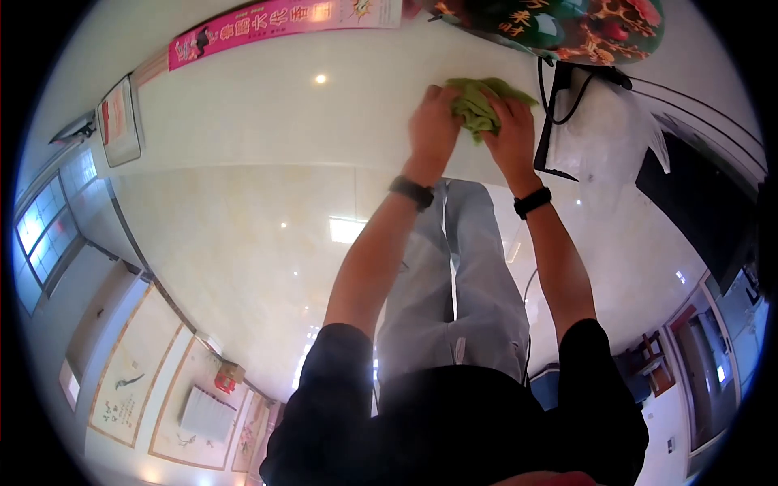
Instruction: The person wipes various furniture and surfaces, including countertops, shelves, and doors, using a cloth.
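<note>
A crumpled green cloth (478,109) is bunched up over a glossy white surface (267,105). My left hand (435,128) grips the cloth's left side, its fingers closed on the fabric. On the other side, my right hand (512,134) has its fingers pressed into the folds. Both hands are close together, with a dark band on each wrist. The cloth's underside is hidden, so I cannot tell how much of it touches the surface.
Along the back lies a long pink box (284,31) with printed characters. A dark green floral-patterned object (567,32) stands at the back right. Right of my hands are a white plastic bag (604,121) and a black cable (559,120). A white-framed card (119,123) is far left.
</note>
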`<state>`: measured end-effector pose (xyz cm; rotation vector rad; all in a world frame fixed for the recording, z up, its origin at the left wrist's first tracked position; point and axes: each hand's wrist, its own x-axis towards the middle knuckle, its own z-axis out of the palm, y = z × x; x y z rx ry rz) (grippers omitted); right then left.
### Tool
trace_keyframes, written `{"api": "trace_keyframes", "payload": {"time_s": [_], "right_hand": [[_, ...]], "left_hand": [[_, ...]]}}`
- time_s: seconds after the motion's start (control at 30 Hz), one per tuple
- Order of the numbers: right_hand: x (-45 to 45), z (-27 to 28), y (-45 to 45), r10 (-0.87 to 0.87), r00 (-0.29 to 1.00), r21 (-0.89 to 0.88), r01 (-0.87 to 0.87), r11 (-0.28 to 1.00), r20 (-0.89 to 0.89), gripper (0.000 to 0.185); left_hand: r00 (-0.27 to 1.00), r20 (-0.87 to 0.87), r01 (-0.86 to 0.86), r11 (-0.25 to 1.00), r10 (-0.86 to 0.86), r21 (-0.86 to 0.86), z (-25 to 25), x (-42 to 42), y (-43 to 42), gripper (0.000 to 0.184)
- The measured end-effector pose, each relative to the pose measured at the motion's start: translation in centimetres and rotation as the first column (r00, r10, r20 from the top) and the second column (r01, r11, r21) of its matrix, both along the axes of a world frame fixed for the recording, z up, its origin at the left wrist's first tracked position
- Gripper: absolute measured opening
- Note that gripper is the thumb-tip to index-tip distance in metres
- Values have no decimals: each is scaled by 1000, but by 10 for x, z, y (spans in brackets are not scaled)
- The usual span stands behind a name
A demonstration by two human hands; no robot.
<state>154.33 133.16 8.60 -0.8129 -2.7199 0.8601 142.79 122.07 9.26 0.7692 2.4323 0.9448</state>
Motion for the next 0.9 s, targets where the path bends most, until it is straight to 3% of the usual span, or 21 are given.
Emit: {"api": "trace_keyframes", "payload": {"time_s": [0.13, 0.3, 0.4, 0.47, 0.57, 0.67, 0.77, 0.9], "right_hand": [[40, 2, -14, -145, 985, -19, 147, 989, 94, 67], [70, 7, -61, -113, 989, -118, 123, 985, 91, 61], [71, -1, -93, -32, 989, -189, 59, 980, 144, 54], [58, -8, -108, 4, 987, -211, 29, 977, 158, 48], [20, 10, -94, 3, 1000, -276, -6, 961, -11, 41], [-14, -3, -78, -48, 998, -177, 39, 983, -48, 38], [-48, -12, -42, -46, 998, -110, 42, 993, -33, 37], [-50, -11, 0, -89, 993, -41, 86, 995, -79, 38]], "left_hand": [[987, 120, 110, 993, -104, -39, 8, 26, 4, 36], [983, 146, 126, 988, -112, -86, 12, 61, -46, 39], [976, 219, 79, 956, -16, -281, 30, 59, -76, 35], [989, 148, 59, 951, -14, -305, 20, 51, -100, 34], [998, 69, 26, 939, -3, -342, 19, 28, -98, 35], [1000, 13, -8, 922, 14, -388, 24, -4, -65, 35], [990, -121, 29, 950, -69, -310, 6, -40, -36, 34], [997, -47, 55, 976, -66, -210, 5, -54, 17, 32]]}}
